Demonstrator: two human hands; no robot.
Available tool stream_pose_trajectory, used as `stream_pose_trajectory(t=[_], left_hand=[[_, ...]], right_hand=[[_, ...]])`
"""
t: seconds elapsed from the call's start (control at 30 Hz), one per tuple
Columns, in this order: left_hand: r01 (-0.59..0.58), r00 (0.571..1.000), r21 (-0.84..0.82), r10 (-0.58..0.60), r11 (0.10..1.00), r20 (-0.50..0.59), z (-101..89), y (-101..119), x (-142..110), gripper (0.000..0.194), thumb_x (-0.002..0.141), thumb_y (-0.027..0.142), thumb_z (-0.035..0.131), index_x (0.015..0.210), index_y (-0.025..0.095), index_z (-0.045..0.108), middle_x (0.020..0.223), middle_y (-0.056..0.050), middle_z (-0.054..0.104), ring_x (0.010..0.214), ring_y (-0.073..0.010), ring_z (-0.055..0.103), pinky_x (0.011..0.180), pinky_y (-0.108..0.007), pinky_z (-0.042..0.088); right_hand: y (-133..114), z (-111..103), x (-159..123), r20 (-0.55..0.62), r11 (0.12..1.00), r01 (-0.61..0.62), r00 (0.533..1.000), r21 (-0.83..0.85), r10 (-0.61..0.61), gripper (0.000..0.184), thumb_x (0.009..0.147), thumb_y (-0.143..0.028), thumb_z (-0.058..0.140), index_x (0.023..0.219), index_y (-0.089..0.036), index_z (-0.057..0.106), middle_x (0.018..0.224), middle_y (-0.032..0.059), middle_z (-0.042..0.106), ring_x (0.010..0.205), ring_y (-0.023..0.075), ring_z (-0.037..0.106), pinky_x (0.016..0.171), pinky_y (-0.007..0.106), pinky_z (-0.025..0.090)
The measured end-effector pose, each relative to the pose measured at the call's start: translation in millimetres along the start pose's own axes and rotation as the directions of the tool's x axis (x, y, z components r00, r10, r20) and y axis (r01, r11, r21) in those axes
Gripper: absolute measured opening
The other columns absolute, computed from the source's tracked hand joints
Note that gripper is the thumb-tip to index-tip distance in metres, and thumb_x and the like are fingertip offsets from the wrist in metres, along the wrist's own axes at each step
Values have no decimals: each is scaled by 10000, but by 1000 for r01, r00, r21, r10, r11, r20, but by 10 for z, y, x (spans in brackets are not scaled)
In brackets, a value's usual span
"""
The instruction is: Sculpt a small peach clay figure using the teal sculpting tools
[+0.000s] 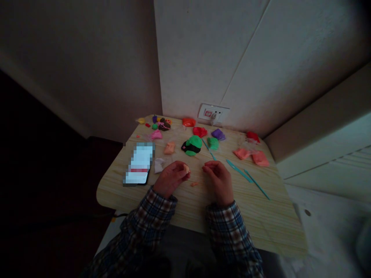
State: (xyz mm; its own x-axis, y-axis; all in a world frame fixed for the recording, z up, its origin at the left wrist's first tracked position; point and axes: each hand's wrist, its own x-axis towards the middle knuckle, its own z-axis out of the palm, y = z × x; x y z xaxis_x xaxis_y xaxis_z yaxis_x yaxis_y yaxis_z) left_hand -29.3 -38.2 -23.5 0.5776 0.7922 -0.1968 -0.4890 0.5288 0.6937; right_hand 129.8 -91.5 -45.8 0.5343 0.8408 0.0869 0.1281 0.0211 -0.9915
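My left hand (173, 177) is closed on a small lump of peach-coloured clay (186, 168), pinched between thumb and fingers. To its right, apart from it, my right hand (218, 179) has its thumb and fingertips pressed together; whether anything sits between them is too small to tell. A small orange-peach scrap of clay (194, 184) lies on the table between the hands. Just beyond them stands a green and black clay figure (192, 145) with a small pink mark. A white clay packet (159, 165) lies beside my left hand.
A phone (139, 164) with a lit, blurred screen lies at the left of the wooden table (179, 210). Turquoise modelling tools (239, 170) lie at the right. Several coloured clay packets (199, 132) and small clay pieces (164, 124) line the back, below a wall socket (213, 113).
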Motion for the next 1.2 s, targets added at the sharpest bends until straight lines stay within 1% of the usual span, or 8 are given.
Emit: stream_pose_trajectory(t=[0.13,0.27,0.4,0.53,0.7,0.93,1.1,1.2], left_hand=[[-8,1000,-8,9,1000,3,-16,-10,0,304,521,262,876,704,152,659,675,18,639,621,-92,573,613,-207,455],[-17,1000,-11,17,1000,0,-25,-17,11,307,529,254,873,717,147,656,663,22,638,606,-86,572,593,-194,450],[-23,1000,-11,23,1000,3,-35,-22,22,323,518,263,877,707,135,650,662,18,639,598,-87,573,579,-191,446],[-29,1000,-6,29,1000,4,-44,-22,18,303,539,260,868,708,131,653,664,15,635,605,-85,571,586,-189,443],[-33,999,1,33,999,2,-62,-31,20,312,540,270,867,717,132,650,676,13,631,615,-89,564,595,-199,434],[-31,1000,19,31,999,1,-71,-34,22,319,555,276,859,732,130,637,693,8,619,633,-100,556,620,-222,421],[-36,999,35,36,999,3,-66,-30,20,306,564,282,853,725,134,639,678,10,610,615,-95,541,608,-221,409],[-41,999,39,41,998,-1,-70,-31,30,311,556,291,855,713,133,639,670,10,609,604,-92,539,594,-216,407]], right_hand=[[-20,3,-1,24,1000,-14,1000,14,14,229,696,-372,681,830,-190,644,770,32,680,735,178,641,710,340,516],[-31,7,-1,28,1000,-12,1000,-18,12,224,701,-393,678,776,-182,660,748,38,696,717,180,639,695,331,512],[-14,9,-7,18,996,10,1000,-86,-9,242,742,-416,630,746,-175,642,700,32,676,669,167,617,644,301,492],[1,7,-22,19,979,45,999,-200,-42,250,782,-418,575,736,-176,612,655,13,630,615,150,571,591,277,451],[-2,10,-37,17,920,111,993,-377,-113,196,802,-360,553,732,-183,598,668,15,604,623,155,533,603,283,409],[38,14,-38,82,838,201,979,-508,-186,131,829,-266,488,768,-187,574,748,45,612,702,177,545,652,300,409],[32,18,-35,92,774,227,972,-591,-216,228,875,-275,446,670,-205,515,663,24,542,647,172,493,621,299,368],[33,26,-37,108,742,241,969,-626,-224,244,882,-263,443,651,-207,501,665,24,530,648,174,481,631,305,355]])
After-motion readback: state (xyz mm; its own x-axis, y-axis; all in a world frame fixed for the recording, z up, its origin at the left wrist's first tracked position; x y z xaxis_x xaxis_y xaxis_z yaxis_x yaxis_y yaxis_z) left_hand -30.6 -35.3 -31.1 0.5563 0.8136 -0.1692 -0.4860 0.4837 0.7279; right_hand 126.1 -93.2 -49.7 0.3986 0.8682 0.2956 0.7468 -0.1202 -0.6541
